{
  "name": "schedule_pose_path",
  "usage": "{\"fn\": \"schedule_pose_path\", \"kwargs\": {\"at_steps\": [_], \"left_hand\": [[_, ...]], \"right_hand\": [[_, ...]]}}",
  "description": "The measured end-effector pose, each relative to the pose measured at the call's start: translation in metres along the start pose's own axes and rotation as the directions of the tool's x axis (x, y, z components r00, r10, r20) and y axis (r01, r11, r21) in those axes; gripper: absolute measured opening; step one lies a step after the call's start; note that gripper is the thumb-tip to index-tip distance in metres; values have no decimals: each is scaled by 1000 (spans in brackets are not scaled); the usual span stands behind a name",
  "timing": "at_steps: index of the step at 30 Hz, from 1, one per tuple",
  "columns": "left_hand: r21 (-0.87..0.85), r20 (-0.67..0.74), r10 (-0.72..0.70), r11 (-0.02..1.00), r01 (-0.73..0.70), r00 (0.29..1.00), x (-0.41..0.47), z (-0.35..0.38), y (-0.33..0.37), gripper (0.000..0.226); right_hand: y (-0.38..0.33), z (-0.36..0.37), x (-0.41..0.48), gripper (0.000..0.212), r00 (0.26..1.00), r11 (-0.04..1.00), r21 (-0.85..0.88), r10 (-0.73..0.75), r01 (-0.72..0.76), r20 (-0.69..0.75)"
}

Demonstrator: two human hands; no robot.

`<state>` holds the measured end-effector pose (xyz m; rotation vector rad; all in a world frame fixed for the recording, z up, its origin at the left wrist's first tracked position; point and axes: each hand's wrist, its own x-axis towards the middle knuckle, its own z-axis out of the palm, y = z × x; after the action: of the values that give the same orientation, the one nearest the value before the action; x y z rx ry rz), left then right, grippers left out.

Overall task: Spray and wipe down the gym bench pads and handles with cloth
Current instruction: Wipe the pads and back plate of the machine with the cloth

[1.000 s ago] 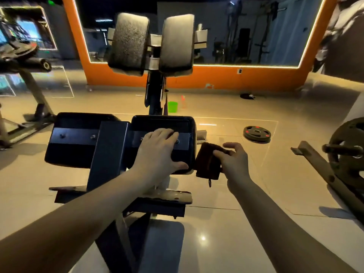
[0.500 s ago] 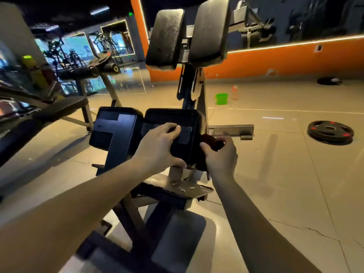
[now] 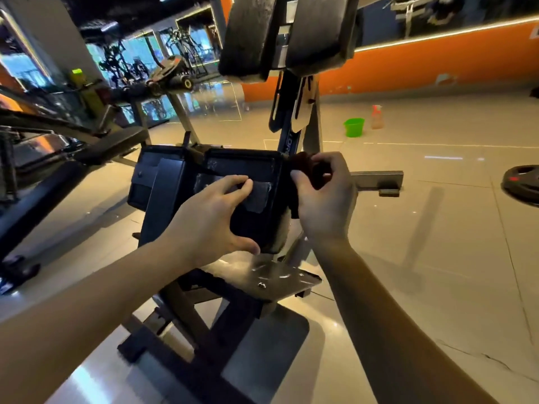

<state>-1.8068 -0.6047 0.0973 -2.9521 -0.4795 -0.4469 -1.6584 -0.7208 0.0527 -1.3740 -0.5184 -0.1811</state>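
head view: the left grip [image 3: 210,220] clasps the black pad [image 3: 242,167], thumb under its lower edge, likely to steady it, while the right grip [image 3: 323,199] pinches the dark cloth [image 3: 303,164] bunched against the pad's right side for wiping. past the pad to its right stand a green bucket [image 3: 353,127] and spray bottle [image 3: 377,117]; the upright post [image 3: 312,132] crowds the cloth.

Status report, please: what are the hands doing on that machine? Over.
Left hand grips the lower pad. Right hand holds the cloth against the pad's right edge. Spray bottle on the floor; nothing blocking.
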Motion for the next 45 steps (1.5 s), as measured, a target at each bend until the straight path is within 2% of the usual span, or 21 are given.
{"fn": "schedule_pose_path", "kwargs": {"at_steps": [3,7,10,14,17,21,24,27,31,34,38,45], "left_hand": [[43,13,-6,999,6,1000,0,-3,4,117],[94,45,-7,996,3,999,1,-7,8,118],[109,71,-39,994,31,997,4,-12,14,118],[144,88,-122,984,109,989,8,-13,33,110],[132,79,-191,975,179,979,8,-14,43,103],[185,90,-236,959,216,968,8,-10,51,99],[163,82,-275,952,259,958,7,-5,51,99],[153,82,-293,948,279,952,8,-2,56,97],[93,47,-327,942,322,944,4,-1,65,95],[43,13,-348,937,347,937,3,0,66,95],[79,37,-345,937,341,938,6,-5,66,97],[74,1,-379,923,378,926,14,-12,70,85]], "right_hand": [[15,-5,-35,29,1000,1000,-13,-25,25,13],[35,-21,-93,32,989,994,-27,-99,103,106],[19,-12,-29,32,988,994,3,-108,108,109],[1,-6,44,29,986,994,-78,-62,75,155],[10,-19,6,28,978,998,-43,-46,56,205],[30,-44,-45,39,935,996,-18,-71,83,347],[10,-33,1,33,943,996,13,-90,91,319],[-17,-15,50,27,953,990,-104,-57,91,297],[-14,-23,31,27,937,981,-168,-32,96,348],[2,-34,9,26,922,982,-146,-55,120,383],[15,-41,1,28,893,992,-72,-58,100,446],[4,-27,87,33,801,978,13,-178,207,572]]}}
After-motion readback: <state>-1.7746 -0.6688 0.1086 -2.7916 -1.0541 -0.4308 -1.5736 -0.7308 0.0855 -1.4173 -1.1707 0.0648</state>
